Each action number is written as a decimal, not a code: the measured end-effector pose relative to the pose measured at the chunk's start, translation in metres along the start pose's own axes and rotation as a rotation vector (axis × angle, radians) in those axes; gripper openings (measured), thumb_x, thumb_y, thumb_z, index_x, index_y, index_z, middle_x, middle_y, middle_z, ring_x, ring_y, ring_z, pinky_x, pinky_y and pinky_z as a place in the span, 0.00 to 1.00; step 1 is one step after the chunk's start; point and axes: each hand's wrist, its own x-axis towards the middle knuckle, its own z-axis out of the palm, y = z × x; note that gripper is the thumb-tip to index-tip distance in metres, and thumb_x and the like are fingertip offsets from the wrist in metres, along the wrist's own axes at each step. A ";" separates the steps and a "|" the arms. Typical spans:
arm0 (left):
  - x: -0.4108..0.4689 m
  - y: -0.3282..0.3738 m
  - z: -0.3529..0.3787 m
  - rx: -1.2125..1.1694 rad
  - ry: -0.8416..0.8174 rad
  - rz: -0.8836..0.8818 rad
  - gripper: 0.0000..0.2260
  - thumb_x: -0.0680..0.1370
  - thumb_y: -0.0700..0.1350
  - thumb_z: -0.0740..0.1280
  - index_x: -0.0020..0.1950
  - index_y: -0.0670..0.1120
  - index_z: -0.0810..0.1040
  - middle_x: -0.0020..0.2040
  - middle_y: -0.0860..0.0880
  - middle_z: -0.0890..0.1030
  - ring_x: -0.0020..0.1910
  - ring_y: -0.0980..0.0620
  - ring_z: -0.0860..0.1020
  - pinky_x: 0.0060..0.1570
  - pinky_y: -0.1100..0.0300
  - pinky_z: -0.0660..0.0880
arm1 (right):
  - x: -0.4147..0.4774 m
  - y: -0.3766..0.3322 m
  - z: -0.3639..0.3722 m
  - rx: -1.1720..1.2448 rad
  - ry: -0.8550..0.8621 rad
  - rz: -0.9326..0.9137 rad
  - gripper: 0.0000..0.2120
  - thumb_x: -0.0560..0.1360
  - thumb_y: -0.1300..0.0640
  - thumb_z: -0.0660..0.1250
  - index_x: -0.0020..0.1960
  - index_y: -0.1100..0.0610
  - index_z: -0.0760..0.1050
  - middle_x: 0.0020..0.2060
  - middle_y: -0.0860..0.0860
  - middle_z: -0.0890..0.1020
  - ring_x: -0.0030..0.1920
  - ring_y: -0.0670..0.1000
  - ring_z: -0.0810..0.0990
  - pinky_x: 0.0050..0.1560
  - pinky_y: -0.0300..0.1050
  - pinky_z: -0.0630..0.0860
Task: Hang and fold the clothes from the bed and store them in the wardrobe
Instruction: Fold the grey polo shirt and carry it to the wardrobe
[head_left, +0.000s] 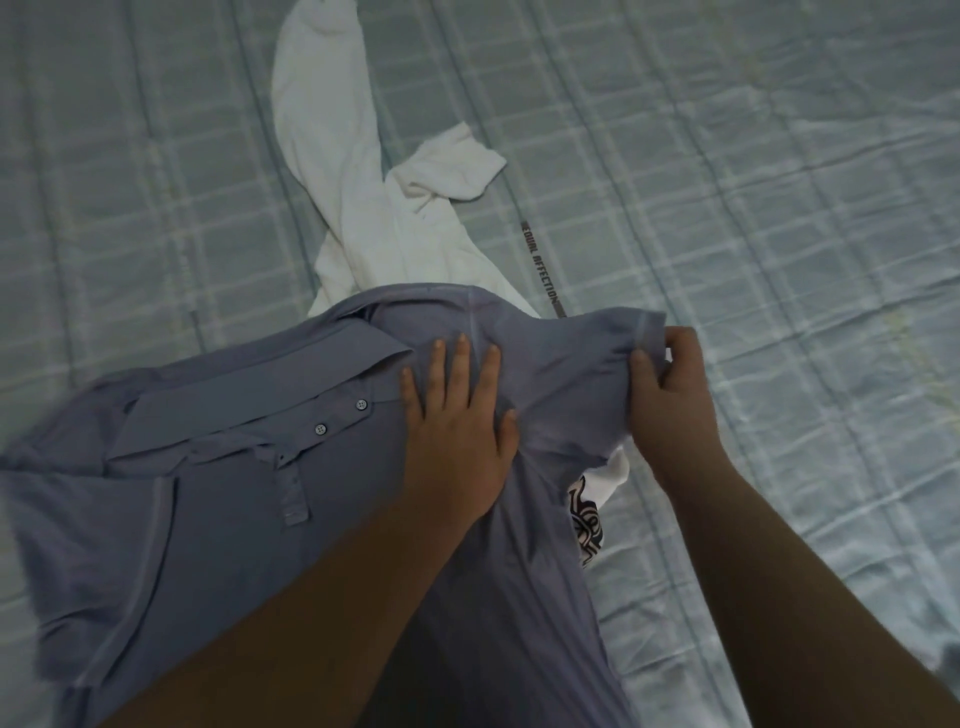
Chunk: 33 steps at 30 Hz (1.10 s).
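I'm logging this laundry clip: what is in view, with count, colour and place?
polo shirt: one, grey-blue, spread on the near part of the bed, overlapping the white garment.
white garment: one as far as I can tell, white, crumpled beyond the polo shirt.
lettered strip: one, dark lettering, along the white garment's right edge.
printed fabric: one patch, white with dark print, peeking from under the polo shirt's right side; possibly part of the white garment.
bed sheet: one, pale green checked, under everything.
hands: two; left hand flat on the polo shirt, right hand pinching its sleeve.
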 end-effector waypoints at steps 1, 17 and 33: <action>0.001 -0.001 0.000 -0.001 0.006 0.001 0.29 0.81 0.57 0.52 0.81 0.49 0.56 0.80 0.42 0.57 0.80 0.39 0.52 0.75 0.34 0.49 | -0.002 0.001 0.001 -0.066 0.050 -0.046 0.03 0.77 0.47 0.59 0.48 0.39 0.66 0.36 0.38 0.80 0.35 0.37 0.78 0.32 0.27 0.69; -0.003 -0.013 -0.019 -0.029 -0.076 0.010 0.28 0.82 0.59 0.48 0.81 0.54 0.52 0.81 0.44 0.54 0.80 0.40 0.49 0.75 0.35 0.48 | -0.046 -0.039 0.010 -0.357 0.093 -0.115 0.06 0.80 0.51 0.60 0.50 0.43 0.62 0.30 0.44 0.74 0.29 0.39 0.69 0.30 0.36 0.60; -0.087 -0.138 -0.061 -0.194 -0.239 -0.167 0.35 0.78 0.53 0.64 0.81 0.44 0.54 0.79 0.37 0.57 0.78 0.34 0.51 0.76 0.41 0.53 | -0.167 -0.093 0.153 -0.700 -0.492 -0.220 0.16 0.76 0.49 0.52 0.58 0.52 0.72 0.51 0.53 0.79 0.52 0.57 0.79 0.45 0.50 0.74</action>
